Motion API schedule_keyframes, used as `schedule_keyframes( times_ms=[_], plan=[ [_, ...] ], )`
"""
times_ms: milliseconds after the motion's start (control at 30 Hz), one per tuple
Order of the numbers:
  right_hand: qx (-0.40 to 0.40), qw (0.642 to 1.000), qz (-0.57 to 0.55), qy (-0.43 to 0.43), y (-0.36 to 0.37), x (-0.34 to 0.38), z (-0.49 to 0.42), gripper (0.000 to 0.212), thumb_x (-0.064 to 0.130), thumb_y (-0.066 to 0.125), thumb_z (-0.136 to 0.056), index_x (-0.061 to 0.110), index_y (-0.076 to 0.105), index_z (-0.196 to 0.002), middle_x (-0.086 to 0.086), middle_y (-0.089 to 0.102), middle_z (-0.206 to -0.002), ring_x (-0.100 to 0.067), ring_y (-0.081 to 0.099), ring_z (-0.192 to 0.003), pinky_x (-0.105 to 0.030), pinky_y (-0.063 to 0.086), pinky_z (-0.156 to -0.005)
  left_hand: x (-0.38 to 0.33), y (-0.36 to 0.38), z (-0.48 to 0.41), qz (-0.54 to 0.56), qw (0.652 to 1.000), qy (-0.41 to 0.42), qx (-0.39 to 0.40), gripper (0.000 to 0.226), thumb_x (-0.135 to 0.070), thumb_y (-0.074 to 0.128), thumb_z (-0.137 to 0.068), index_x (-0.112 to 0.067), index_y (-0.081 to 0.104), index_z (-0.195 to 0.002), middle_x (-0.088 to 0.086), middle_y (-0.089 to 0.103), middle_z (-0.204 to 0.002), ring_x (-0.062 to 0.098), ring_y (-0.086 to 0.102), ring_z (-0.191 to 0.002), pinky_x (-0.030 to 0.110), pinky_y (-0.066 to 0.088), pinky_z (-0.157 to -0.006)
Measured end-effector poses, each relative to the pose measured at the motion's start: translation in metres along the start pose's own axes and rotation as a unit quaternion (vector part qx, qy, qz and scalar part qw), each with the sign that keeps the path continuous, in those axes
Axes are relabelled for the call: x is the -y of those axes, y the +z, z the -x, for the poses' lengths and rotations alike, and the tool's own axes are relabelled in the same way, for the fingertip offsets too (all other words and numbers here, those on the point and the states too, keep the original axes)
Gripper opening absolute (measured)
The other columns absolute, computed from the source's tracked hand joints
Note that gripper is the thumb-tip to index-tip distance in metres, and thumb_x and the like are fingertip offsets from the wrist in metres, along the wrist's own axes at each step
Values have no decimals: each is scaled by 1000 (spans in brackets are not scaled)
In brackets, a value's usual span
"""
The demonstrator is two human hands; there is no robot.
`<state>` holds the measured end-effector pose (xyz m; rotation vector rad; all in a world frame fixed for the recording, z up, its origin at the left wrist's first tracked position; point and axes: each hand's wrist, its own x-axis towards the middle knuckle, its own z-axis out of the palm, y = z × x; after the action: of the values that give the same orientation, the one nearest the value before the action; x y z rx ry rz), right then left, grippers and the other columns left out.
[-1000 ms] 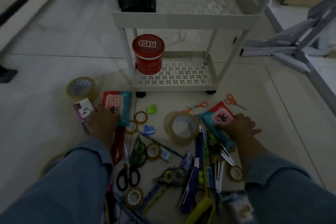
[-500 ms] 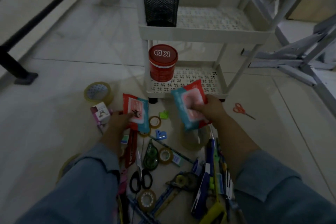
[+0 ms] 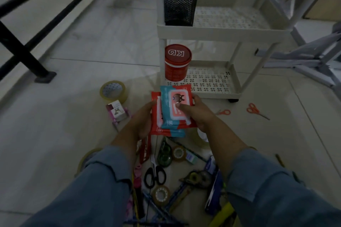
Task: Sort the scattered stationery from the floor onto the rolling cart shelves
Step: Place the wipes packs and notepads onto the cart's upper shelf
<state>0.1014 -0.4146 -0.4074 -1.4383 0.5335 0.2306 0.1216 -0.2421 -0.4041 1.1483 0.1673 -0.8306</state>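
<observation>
2 wipe packs point(image 3: 174, 114) stacked, held above floor point(image 3: 55, 116), just short of cart point(image 3: 219, 95) btm shelf. L hand point(image 3: 142, 123) grips left edge; R hand point(image 3: 199, 114) clamps right, thumb on top. Shelved: red tub point(image 3: 177, 62), mesh cup point(image 3: 180, 3). Unsorted: tape roll point(image 3: 113, 91), scissors point(image 3: 155, 175), more. Est. early stage.

The red tub's lid point(image 3: 178, 53) says "KD", upside down from here. The top wipes pack point(image 3: 173, 108) has what looks like "80" near its lower edge. Rest's unreadable.
</observation>
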Motion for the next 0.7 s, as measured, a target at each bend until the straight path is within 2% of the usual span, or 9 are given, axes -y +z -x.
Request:
schedule_keyframes(
  times_ms=[33,100,167,267,367,533,700],
  plan=[
    [3,1000,0,0,1,1,0,62,13,70,-82,15,38,-134,-13,61,-121,-29,64,-104,-49,52,-91,-1,2,1,-10,1000,9,4,37,-37,38,-99,-14,59,-119,11,73,-99,25,72,-82,35,60,-64],
    [14,1000,7,1,2,3,2,57,13,68,-84,13,39,-133,-13,61,-122,-28,63,-104,-48,52,-91,-1,4,-2,-48,998,31,8,36,-42,41,-97,-19,58,-119,11,72,-105,26,72,-88,36,60,-67],
    [34,999,3,5,3,5,2,48,11,64,-87,11,45,-130,-14,62,-120,-27,64,-101,-45,54,-88,0,7,-4,-80,995,62,-4,29,-36,47,-95,-21,55,-119,13,67,-114,27,71,-92,38,60,-71],
    [60,997,-36,25,3,9,4,38,9,61,-88,6,52,-124,-13,65,-109,-24,64,-88,-41,54,-82,1,12,-10,-68,992,100,-35,18,-26,49,-96,-22,55,-112,10,68,-109,19,72,-84,35,60,-70],
    [56,998,-13,5,2,11,0,37,9,64,-86,8,54,-121,-13,66,-108,-25,65,-91,-41,55,-83,1,15,-11,-63,992,108,-32,14,-28,45,-97,-25,57,-105,1,71,-98,15,72,-81,32,60,-71],
    [46,999,23,5,8,2,-9,38,15,67,-85,14,54,-120,-12,65,-113,-28,65,-100,-43,54,-87,6,10,-18,-35,993,104,-41,14,-23,45,-98,-25,55,-106,5,68,-103,18,70,-84,35,59,-75],
    [62,991,115,-17,11,-5,-15,46,37,68,-83,25,53,-124,-9,65,-119,-25,65,-103,-44,52,-95,11,8,-22,18,996,74,-40,24,-21,39,-99,-17,50,-120,9,66,-101,16,71,-73,32,60,-66]
  ],
)
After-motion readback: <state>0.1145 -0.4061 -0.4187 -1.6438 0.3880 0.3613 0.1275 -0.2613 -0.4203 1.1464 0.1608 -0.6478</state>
